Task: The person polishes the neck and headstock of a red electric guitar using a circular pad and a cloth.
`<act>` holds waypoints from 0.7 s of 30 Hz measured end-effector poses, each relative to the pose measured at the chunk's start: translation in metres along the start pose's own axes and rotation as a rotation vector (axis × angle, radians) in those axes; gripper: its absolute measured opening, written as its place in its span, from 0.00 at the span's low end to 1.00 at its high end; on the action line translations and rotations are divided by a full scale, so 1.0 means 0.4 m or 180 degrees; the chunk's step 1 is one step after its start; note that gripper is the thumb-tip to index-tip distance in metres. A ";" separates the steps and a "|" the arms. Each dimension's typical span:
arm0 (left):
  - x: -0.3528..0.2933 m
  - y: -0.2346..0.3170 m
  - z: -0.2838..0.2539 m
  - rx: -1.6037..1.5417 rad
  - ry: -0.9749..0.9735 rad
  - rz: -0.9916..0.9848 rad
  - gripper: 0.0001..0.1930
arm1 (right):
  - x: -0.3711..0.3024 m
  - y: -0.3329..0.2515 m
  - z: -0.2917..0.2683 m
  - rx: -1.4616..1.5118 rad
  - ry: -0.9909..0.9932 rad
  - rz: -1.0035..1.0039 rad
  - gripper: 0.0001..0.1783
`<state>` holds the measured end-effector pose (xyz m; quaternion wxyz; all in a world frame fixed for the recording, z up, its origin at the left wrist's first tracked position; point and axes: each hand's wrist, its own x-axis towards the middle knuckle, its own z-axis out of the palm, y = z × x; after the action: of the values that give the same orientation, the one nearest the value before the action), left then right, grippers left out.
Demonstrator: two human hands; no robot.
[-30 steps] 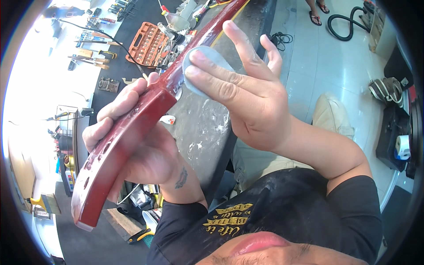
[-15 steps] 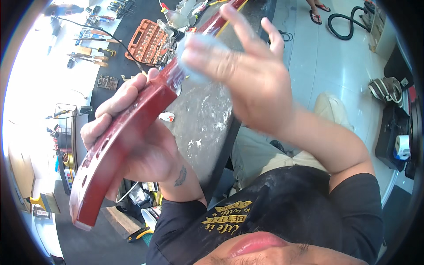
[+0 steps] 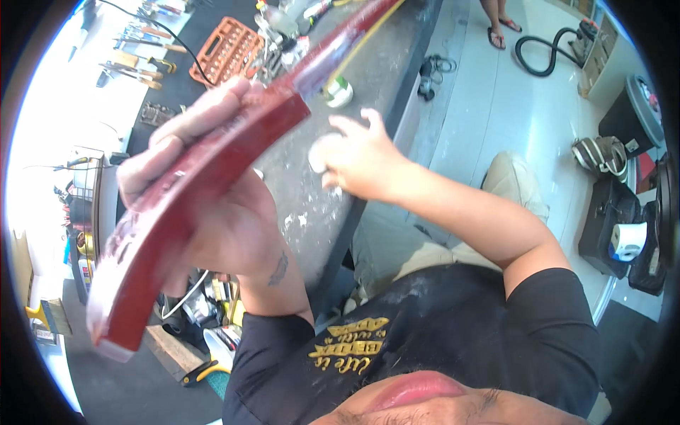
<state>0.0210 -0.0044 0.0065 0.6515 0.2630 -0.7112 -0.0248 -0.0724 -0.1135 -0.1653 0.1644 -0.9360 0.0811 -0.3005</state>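
A dark red guitar [image 3: 205, 170], seen edge-on, slants across the left half, its body low and its neck rising to the far edge. Whitish smears show on the neck near the body. My left hand [image 3: 234, 205] is shut on the body, fingers over its far face and palm beneath. My right hand [image 3: 365, 159] hangs over the bench, apart from the guitar, pinching a small white pad or cloth wad [image 3: 319, 154] that is partly hidden by the fingers. Just beyond it, near the neck, stands a small jar [image 3: 338, 92] with a green and white label.
The dark bench [image 3: 304, 219] has white stains. An orange socket set case [image 3: 225, 51] lies at the back, hand tools to its left. A brush [image 3: 202, 372] and a wooden block [image 3: 170, 350] lie near left. Another person's feet [image 3: 497, 37] and a black hose [image 3: 542, 60] are far right.
My right hand has come away from the guitar neck, moving down toward the bench with the white pad. The guitar has shifted slightly left and up in view, and the jar now shows.
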 end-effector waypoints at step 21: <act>-0.005 0.025 0.022 0.0370 0.0348 -0.0047 0.41 | 0.124 0.089 -0.158 0.1392 0.1105 -0.0311 0.30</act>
<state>0.0092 0.0024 0.0071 0.6728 0.3065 -0.6728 0.0262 -0.0717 -0.1754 -0.1029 0.3314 -0.8156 -0.0039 -0.4743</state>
